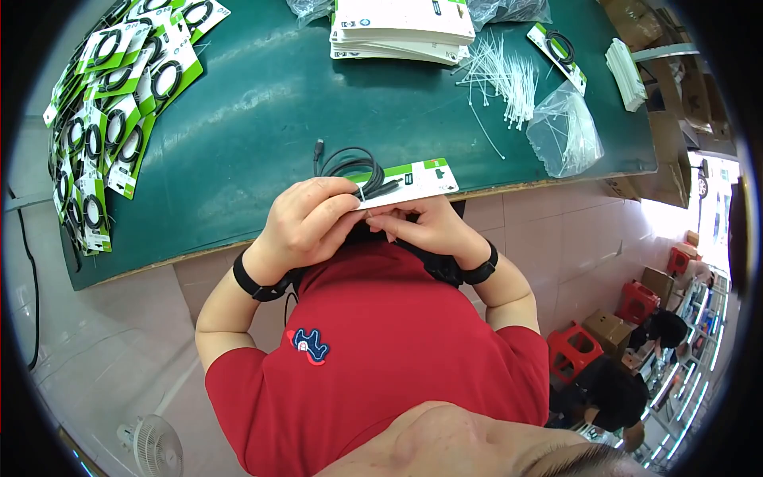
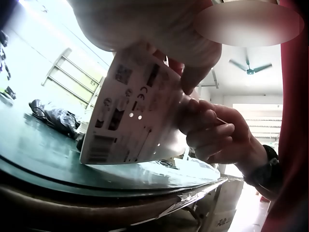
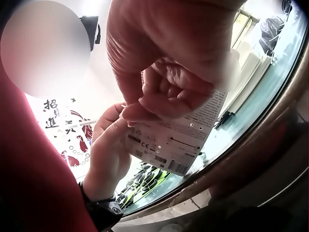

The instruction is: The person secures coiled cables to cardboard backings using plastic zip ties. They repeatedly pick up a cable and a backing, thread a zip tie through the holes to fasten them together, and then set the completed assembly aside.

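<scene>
The coiled black cable lies on the printed face of a card, held at the near edge of the green tabletop. The left hand grasps card and coil together at one end; the right hand pinches what looks like the end of a thin white tie behind the card. If the left fingers relax, the coil could slip or spread its loops. Too hard a pull might crease the card, while a poor pinch could let the tie slide free, leaving the cable loose.
</scene>
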`<state>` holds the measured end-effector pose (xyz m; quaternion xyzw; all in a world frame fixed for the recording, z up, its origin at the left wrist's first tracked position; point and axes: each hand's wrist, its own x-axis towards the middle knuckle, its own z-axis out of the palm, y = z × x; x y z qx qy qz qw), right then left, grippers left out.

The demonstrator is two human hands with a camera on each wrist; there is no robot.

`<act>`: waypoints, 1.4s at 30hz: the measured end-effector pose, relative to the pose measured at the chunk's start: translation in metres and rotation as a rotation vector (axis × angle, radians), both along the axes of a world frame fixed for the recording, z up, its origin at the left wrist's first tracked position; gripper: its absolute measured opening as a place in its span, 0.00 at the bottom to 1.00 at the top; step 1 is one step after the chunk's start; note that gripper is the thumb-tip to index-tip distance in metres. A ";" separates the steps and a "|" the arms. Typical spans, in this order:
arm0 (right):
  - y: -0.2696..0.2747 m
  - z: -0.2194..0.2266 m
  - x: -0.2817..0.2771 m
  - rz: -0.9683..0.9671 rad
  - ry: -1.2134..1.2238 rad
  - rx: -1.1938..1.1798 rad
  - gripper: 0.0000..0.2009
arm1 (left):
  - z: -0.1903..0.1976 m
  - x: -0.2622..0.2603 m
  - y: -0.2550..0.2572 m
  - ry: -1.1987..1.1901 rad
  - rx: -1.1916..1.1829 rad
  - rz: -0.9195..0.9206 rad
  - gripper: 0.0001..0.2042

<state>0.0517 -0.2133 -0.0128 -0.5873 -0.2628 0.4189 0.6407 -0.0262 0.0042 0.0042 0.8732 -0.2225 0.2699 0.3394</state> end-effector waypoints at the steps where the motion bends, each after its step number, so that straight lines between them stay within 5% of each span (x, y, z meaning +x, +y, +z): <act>1: -0.001 0.000 0.000 0.000 0.003 -0.003 0.09 | 0.000 0.000 0.000 0.022 -0.005 -0.015 0.11; 5: -0.001 0.001 0.003 0.032 -0.042 -0.056 0.08 | -0.001 -0.005 -0.002 0.090 -0.047 0.024 0.10; 8: 0.005 -0.005 0.012 -0.014 -0.807 0.251 0.08 | -0.001 -0.007 -0.006 0.119 -0.095 0.036 0.10; 14: -0.006 -0.016 0.020 -0.025 -0.842 0.178 0.07 | 0.001 0.002 -0.010 0.073 -0.076 -0.011 0.10; 21: -0.021 -0.007 0.037 -0.230 -0.935 -0.026 0.07 | 0.005 0.009 -0.012 -0.053 0.299 0.013 0.11; 24: -0.030 -0.008 0.050 -0.234 -1.075 -0.210 0.08 | -0.021 0.013 -0.014 0.025 0.280 0.025 0.11; 28: -0.058 -0.005 0.063 -0.163 -0.964 -0.456 0.09 | -0.041 0.009 -0.021 0.110 0.254 0.032 0.11; 33: -0.046 0.001 0.057 -0.389 -1.138 -0.278 0.09 | -0.046 0.006 -0.026 0.171 0.174 0.006 0.11; 35: -0.026 -0.003 0.044 -0.159 -1.109 -0.037 0.10 | -0.041 0.008 -0.023 0.151 0.171 0.020 0.11; 42: -0.002 -0.024 0.045 0.018 -1.245 -0.135 0.13 | -0.045 0.014 -0.009 0.190 0.114 0.088 0.11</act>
